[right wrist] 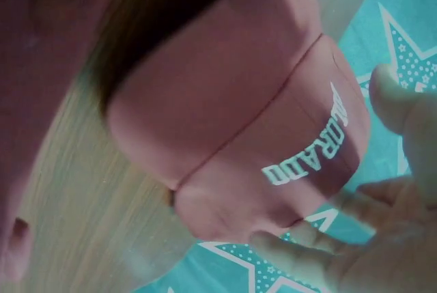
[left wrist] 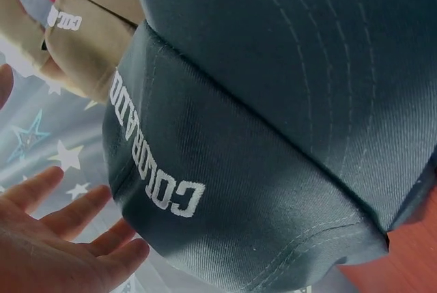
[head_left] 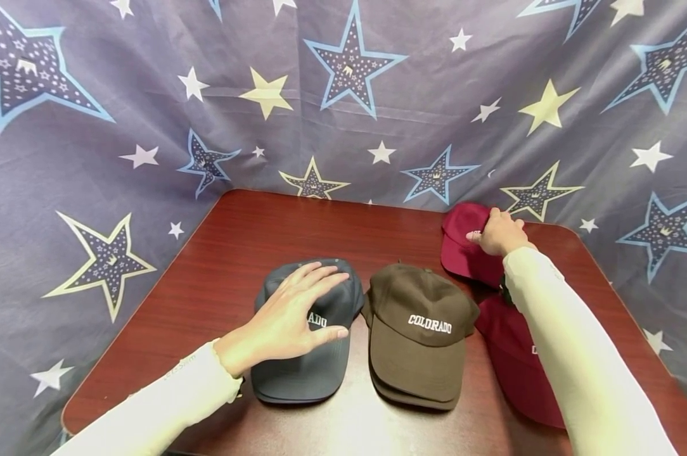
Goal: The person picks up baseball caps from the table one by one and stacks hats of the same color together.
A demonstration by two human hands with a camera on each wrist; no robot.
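In the head view my left hand [head_left: 300, 310] spreads its fingers over the crown of a dark blue-grey cap [head_left: 300, 377]. The left wrist view shows the fingers [left wrist: 72, 214] beside the crown of this cap [left wrist: 239, 156], lettered COLORADO; contact cannot be told. At the back right, my right hand [head_left: 500, 233] reaches over a maroon cap [head_left: 463, 253]. Seen from the right wrist, its fingertips lie at the crown of that cap [right wrist: 239, 122], the thumb [right wrist: 392, 98] held apart. Part of the lettering is covered in the head view.
Brown caps [head_left: 417, 367], apparently stacked, lie in the middle of the reddish wooden table [head_left: 195, 297]. Another maroon cap [head_left: 517, 361] is partly hidden under my right forearm. A star-patterned cloth [head_left: 343, 139] hangs behind the table and along its sides.
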